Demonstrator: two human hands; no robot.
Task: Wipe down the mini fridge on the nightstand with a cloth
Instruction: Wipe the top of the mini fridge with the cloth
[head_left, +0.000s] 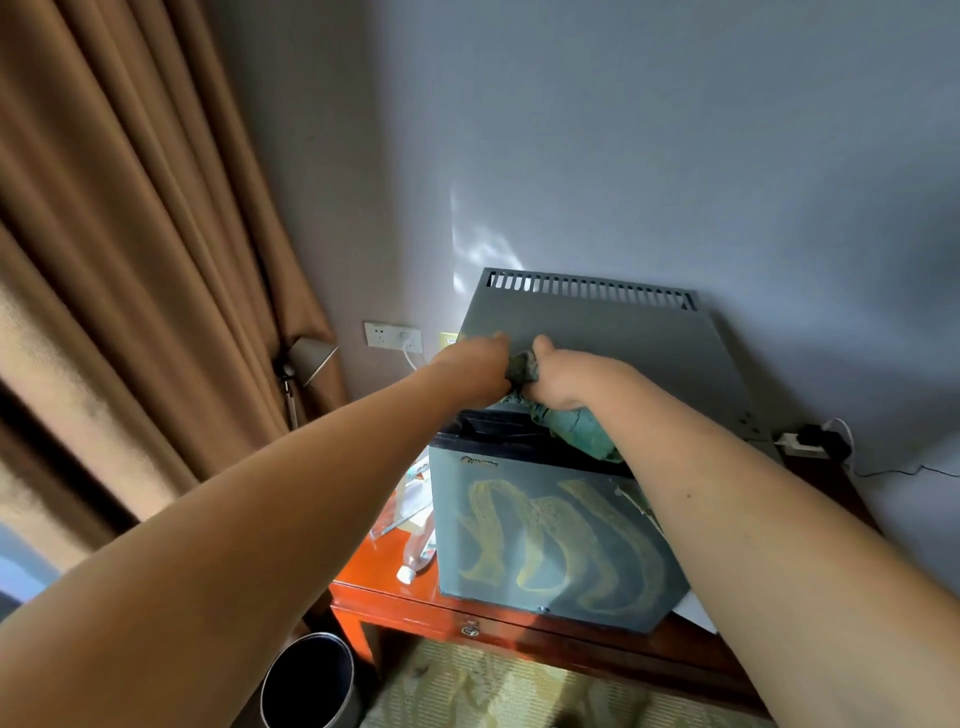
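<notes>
Cloth (524, 366) bunched between clenched left hand (475, 369) and right hand (563, 379) atop mini fridge (613, 338).

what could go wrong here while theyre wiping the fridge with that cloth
The mini fridge appears to sit askew at the nightstand front edge, so hard pushing from both hands (left hand, right hand) on the cloth might shift it. A plastic bottle lying beside it could roll off if the fridge slides. The yellowish smears on the door could spread rather than lift.
</notes>
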